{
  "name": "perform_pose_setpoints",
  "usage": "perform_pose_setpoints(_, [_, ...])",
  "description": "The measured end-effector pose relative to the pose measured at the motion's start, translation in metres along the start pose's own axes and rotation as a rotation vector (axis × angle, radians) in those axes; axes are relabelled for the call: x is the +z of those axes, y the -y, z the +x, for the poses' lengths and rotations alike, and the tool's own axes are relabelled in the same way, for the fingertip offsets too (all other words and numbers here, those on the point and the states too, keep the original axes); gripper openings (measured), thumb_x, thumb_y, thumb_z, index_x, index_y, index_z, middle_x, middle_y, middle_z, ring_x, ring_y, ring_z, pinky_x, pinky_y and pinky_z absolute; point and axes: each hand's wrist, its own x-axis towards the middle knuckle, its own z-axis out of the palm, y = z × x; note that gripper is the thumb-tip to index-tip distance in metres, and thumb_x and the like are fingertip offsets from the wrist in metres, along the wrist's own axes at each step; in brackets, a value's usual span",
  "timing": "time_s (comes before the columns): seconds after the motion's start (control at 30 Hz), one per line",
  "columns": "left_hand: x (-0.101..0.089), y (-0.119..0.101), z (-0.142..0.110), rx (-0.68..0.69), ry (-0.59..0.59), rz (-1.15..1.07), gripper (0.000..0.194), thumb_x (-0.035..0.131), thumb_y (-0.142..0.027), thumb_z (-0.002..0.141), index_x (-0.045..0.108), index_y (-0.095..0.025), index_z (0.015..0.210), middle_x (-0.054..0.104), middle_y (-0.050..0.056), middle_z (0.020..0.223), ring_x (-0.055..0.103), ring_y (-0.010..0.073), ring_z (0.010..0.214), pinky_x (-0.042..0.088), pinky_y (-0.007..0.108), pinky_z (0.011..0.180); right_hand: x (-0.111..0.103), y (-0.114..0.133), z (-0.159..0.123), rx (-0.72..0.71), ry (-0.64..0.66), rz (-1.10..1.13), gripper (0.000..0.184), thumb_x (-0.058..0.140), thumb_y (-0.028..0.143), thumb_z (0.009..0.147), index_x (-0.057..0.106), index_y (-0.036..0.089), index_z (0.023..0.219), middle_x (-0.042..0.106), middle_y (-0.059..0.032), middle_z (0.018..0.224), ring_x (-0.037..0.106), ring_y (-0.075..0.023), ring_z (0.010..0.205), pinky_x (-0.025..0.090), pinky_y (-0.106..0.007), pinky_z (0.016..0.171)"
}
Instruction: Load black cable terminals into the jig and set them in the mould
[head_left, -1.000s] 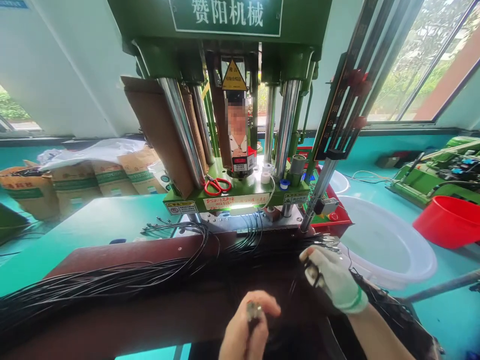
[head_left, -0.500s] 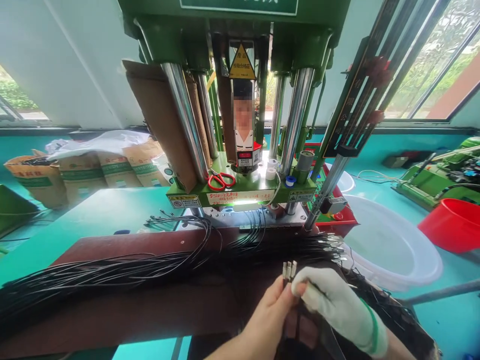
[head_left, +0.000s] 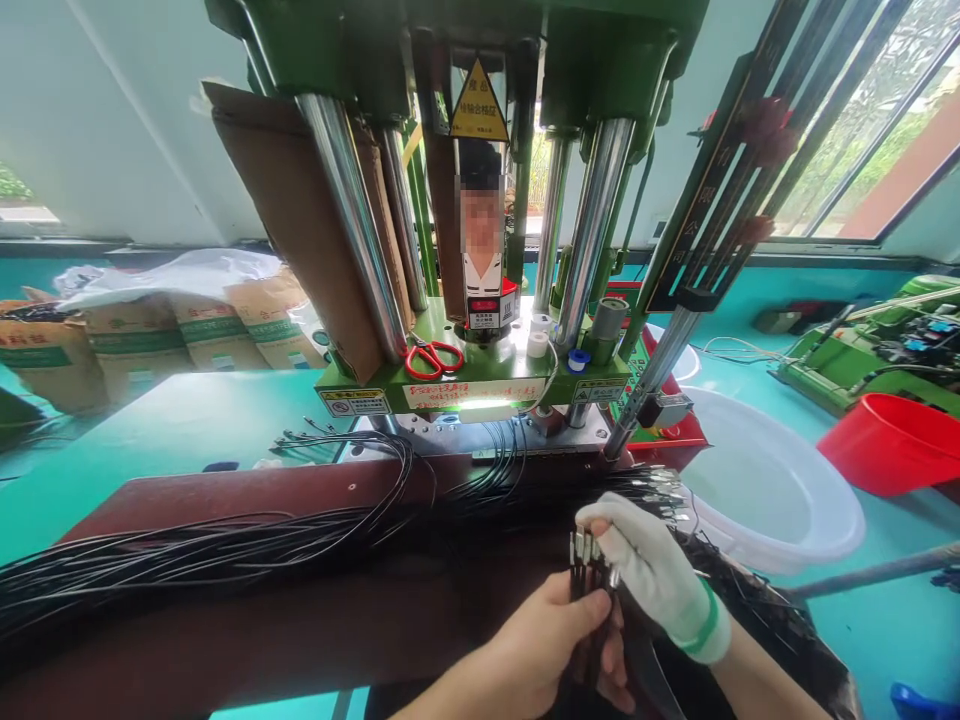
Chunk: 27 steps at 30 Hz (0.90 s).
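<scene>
My left hand (head_left: 559, 630), bare, is closed around a small bunch of black cables (head_left: 589, 590). Silvery metal terminals (head_left: 583, 546) stick up from the top of that bunch. Above it on the right, my right hand (head_left: 652, 570) wears a white glove with a green cuff. Its thumb and forefinger pinch at the metal cable ends; the exact contact is partly hidden by the glove. Just behind the hands, a thick pile of black cables with metal ends (head_left: 656, 485) lies along the brown bench (head_left: 300, 620).
A green press (head_left: 450, 395) stands behind the bench, with red-handled scissors (head_left: 433, 360) on its lower plate. Several cables run into the metal mould (head_left: 450, 432). To the right are a white tub (head_left: 765, 480) and a red bucket (head_left: 892, 440). A long cable bundle (head_left: 187, 560) stretches left.
More metal terminals now show above my left hand. My gloved right hand has risen slightly and turned over the cable tops. The camera view has shifted slightly.
</scene>
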Motion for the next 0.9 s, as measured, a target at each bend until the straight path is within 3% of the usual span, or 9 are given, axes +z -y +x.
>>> perform_pose_setpoints(0.07, [-0.003,0.002,0.004,-0.042,0.057,-0.031,0.032,0.06,-0.043,0.068,0.049,-0.014,0.076,0.052,-0.002,0.052,0.052,0.0114,0.04,0.044,0.024,0.038,-0.009,-0.002,0.009,-0.031,0.098,0.099,0.031,0.034,0.027,0.09,0.054,0.019,0.112,0.056,-0.0083,0.111,0.053,-0.017,0.101,0.042,-0.03,0.088])
perform_pose_setpoints(0.13, [-0.005,0.005,0.008,-0.044,0.083,0.01,0.033,0.06,-0.043,0.068,0.05,-0.013,0.077,0.055,0.001,0.055,0.048,0.0092,0.033,0.038,0.021,0.031,-0.014,0.0,0.019,-0.066,0.315,0.191,0.04,0.032,0.032,0.09,0.046,0.017,0.125,0.046,-0.0098,0.13,0.04,-0.0184,0.119,0.032,-0.034,0.1])
perform_pose_setpoints(0.23, [-0.003,0.008,0.012,-0.019,-0.021,0.064,0.034,0.057,-0.045,0.067,0.052,-0.012,0.071,0.051,-0.002,0.048,0.041,0.0068,0.027,0.031,0.019,0.026,-0.012,0.007,0.028,-0.052,0.602,0.18,0.053,0.032,0.043,0.088,0.043,0.01,0.128,0.044,-0.0146,0.131,0.038,-0.0214,0.122,0.03,-0.036,0.102])
perform_pose_setpoints(0.33, [-0.002,0.009,0.014,0.028,-0.135,0.115,0.036,0.055,-0.048,0.068,0.05,-0.013,0.06,0.046,-0.003,0.045,0.039,0.0057,0.027,0.025,0.018,0.026,-0.004,0.011,0.029,-0.058,0.691,0.11,0.063,0.036,0.051,0.084,0.041,0.008,0.129,0.043,-0.0161,0.131,0.039,-0.0245,0.121,0.031,-0.037,0.101])
perform_pose_setpoints(0.43, [-0.006,0.004,0.016,0.083,-0.237,0.08,0.038,0.058,-0.051,0.065,0.049,-0.014,0.063,0.043,-0.006,0.045,0.033,0.0032,0.027,0.019,0.018,0.028,0.002,0.0,0.037,-0.067,0.627,0.082,0.055,0.028,0.044,0.088,0.041,0.009,0.128,0.047,-0.0125,0.129,0.044,-0.0179,0.117,0.036,-0.028,0.097])
perform_pose_setpoints(0.53, [-0.013,-0.007,0.017,0.168,-0.393,-0.007,0.044,0.063,-0.055,0.06,0.047,-0.016,0.069,0.038,-0.01,0.044,0.027,0.0014,0.029,0.017,0.017,0.031,0.007,-0.028,0.059,0.079,0.37,-0.416,0.043,0.025,0.027,0.09,0.042,0.013,0.127,0.048,-0.0092,0.128,0.046,-0.0148,0.114,0.038,-0.026,0.094])
perform_pose_setpoints(0.6, [-0.017,-0.013,0.016,0.22,-0.475,-0.024,0.047,0.064,-0.058,0.057,0.045,-0.016,0.069,0.036,-0.01,0.044,0.026,0.0008,0.031,0.017,0.017,0.032,0.012,-0.051,0.077,0.173,0.293,-0.639,0.041,0.032,0.016,0.085,0.044,0.009,0.124,0.048,-0.0158,0.126,0.046,-0.0227,0.113,0.037,-0.036,0.093])
perform_pose_setpoints(0.73, [-0.022,-0.016,0.015,0.256,-0.553,-0.011,0.05,0.063,-0.062,0.055,0.043,-0.017,0.068,0.032,-0.011,0.043,0.022,0.0005,0.031,0.013,0.018,0.033,0.021,-0.078,0.105,0.215,0.359,-0.79,0.039,0.041,0.004,0.071,0.057,0.009,0.106,0.056,-0.0198,0.108,0.049,-0.0315,0.104,0.037,-0.046,0.085])
perform_pose_setpoints(0.9, [-0.031,-0.01,0.014,0.274,-0.592,0.015,0.05,0.06,-0.064,0.058,0.042,-0.018,0.068,0.028,-0.012,0.043,0.019,0.0004,0.032,0.012,0.018,0.034,0.008,-0.066,0.105,0.224,0.51,-0.774,0.025,0.051,0.016,0.065,0.06,0.012,0.088,0.058,-0.0173,0.097,0.055,-0.0323,0.09,0.041,-0.043,0.075])
